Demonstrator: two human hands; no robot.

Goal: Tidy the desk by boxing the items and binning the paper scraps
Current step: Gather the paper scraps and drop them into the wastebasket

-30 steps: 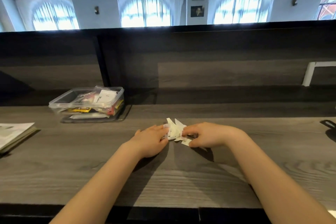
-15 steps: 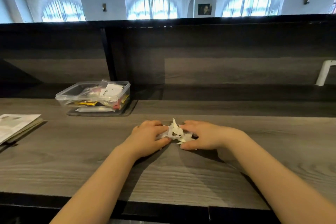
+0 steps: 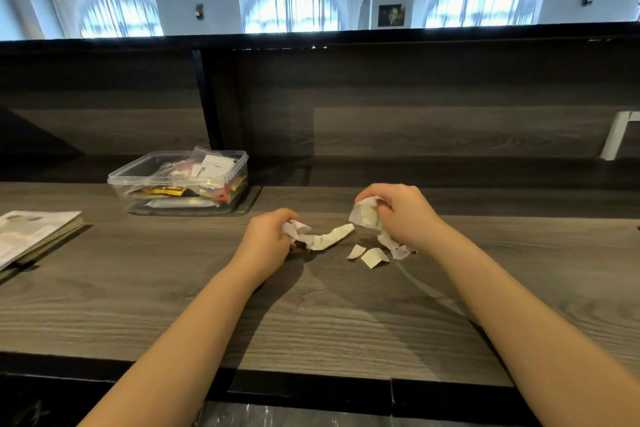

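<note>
My left hand [image 3: 265, 239] is closed on a crumpled white paper scrap [image 3: 325, 237] whose long tail trails right across the desk. My right hand [image 3: 403, 215] is raised a little above the desk and grips another bunch of white scraps [image 3: 363, 213], some hanging below the palm. Two small loose scraps [image 3: 372, 256] lie on the wooden desk [image 3: 311, 315] between and in front of the hands. A clear plastic box [image 3: 180, 184] filled with packets and small items stands at the back left, with no lid on it.
An open magazine or booklet [image 3: 33, 236] lies at the desk's left edge. A dark wooden partition [image 3: 415, 107] rises behind the desk. A white frame piece [image 3: 620, 132] shows at the far right. The desk's front edge is close to me.
Both hands were pressed together over one heap of scraps. They have since pulled apart, each holding some paper, the right hand lifting up and rightward. Two small pieces now lie loose on the desk.
</note>
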